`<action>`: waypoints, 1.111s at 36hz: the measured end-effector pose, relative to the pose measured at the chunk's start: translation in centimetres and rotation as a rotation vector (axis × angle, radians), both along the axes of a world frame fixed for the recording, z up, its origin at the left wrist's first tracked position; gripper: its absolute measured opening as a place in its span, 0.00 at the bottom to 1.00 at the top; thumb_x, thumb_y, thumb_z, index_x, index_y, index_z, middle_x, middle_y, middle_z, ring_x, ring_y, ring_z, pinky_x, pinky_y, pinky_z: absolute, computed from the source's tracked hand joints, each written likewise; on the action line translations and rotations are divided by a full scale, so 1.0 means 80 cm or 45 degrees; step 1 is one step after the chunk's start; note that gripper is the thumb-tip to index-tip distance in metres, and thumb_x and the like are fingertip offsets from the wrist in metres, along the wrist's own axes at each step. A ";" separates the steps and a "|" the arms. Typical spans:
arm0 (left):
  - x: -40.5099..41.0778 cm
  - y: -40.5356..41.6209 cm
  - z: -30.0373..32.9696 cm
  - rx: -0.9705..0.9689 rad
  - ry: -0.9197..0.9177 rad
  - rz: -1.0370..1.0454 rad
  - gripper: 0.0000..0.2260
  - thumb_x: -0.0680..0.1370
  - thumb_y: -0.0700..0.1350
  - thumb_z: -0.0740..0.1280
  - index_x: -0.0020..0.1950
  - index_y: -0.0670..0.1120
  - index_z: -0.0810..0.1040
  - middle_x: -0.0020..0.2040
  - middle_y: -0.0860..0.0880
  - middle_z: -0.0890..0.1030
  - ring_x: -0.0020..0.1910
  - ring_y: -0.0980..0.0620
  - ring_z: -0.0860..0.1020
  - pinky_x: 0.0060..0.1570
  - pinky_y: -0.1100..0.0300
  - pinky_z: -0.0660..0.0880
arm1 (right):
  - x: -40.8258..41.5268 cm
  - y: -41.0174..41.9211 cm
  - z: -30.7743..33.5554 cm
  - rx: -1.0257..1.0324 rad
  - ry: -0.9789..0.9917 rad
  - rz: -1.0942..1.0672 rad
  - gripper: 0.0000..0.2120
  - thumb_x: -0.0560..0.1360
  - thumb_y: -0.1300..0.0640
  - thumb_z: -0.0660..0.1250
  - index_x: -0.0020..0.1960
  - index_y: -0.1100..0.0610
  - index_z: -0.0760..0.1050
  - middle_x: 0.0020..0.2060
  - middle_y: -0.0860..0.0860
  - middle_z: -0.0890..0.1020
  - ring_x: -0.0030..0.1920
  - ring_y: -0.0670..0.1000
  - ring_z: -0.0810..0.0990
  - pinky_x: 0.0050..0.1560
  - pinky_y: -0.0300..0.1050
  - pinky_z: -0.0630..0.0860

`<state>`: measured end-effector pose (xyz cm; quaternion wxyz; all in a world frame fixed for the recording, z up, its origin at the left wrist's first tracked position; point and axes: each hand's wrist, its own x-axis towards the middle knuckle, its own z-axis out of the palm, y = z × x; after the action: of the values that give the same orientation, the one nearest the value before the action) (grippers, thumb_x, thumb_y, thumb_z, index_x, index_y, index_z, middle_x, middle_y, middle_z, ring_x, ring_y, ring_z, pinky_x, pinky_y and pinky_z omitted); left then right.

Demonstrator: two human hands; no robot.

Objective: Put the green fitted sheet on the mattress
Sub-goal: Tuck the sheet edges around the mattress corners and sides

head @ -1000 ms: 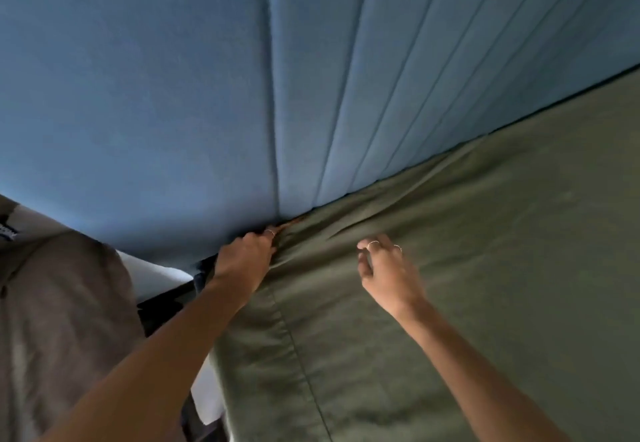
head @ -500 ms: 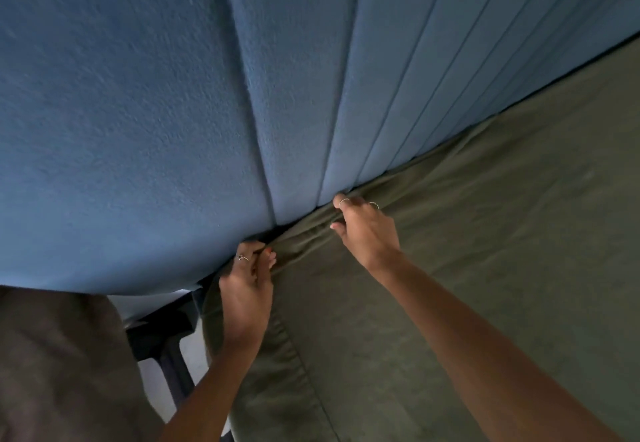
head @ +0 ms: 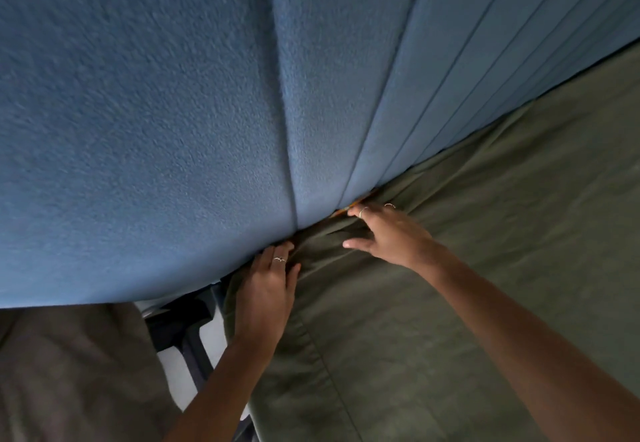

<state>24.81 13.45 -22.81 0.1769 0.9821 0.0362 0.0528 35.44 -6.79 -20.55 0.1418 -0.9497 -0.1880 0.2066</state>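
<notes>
Where the blue padded headboard meets the bed, the green fitted sheet covers the mattress corner; the left hand and right hand press it, fingers straight, tips tucked against the headboard.

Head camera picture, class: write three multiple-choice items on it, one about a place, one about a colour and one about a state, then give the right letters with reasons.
1. Where are the right hand's fingertips?
A. at the seam where the sheet meets the headboard
B. on the floor
C. on a pillow

2. What colour is the padded headboard?
A. red
B. blue
C. white

3. How does the left hand lie?
A. in a closed fist held in the air
B. fingers flat on the green fitted sheet
C. out of view

Key: 1 A, the fingertips reach the gap under the panels; 2 B, its panels are blue; 3 B, the fingers lie straight on the sheet's corner.
</notes>
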 end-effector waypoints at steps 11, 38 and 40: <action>0.010 -0.009 0.019 -0.207 0.029 0.247 0.14 0.78 0.47 0.59 0.53 0.44 0.81 0.33 0.42 0.82 0.28 0.43 0.80 0.25 0.54 0.77 | -0.019 0.028 0.012 0.121 -0.735 -0.191 0.08 0.70 0.52 0.74 0.40 0.54 0.76 0.30 0.52 0.79 0.29 0.58 0.79 0.23 0.44 0.70; 0.034 -0.043 -0.026 0.052 0.380 0.112 0.21 0.78 0.54 0.57 0.61 0.42 0.79 0.54 0.42 0.83 0.52 0.43 0.82 0.53 0.52 0.76 | -0.003 0.041 -0.042 -0.191 -0.179 0.104 0.37 0.75 0.32 0.50 0.71 0.57 0.67 0.68 0.54 0.73 0.72 0.52 0.66 0.75 0.47 0.50; 0.057 -0.049 -0.023 0.039 0.587 0.228 0.21 0.81 0.55 0.54 0.61 0.45 0.78 0.56 0.42 0.82 0.55 0.43 0.79 0.56 0.52 0.73 | 0.012 0.047 -0.041 -0.253 -0.153 0.090 0.36 0.76 0.31 0.50 0.71 0.57 0.68 0.67 0.53 0.74 0.71 0.52 0.66 0.74 0.45 0.52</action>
<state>29.39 9.56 -24.67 0.1438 0.9637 0.1617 -0.1565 36.38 -3.02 -23.83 0.0279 -0.9625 -0.2083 0.1717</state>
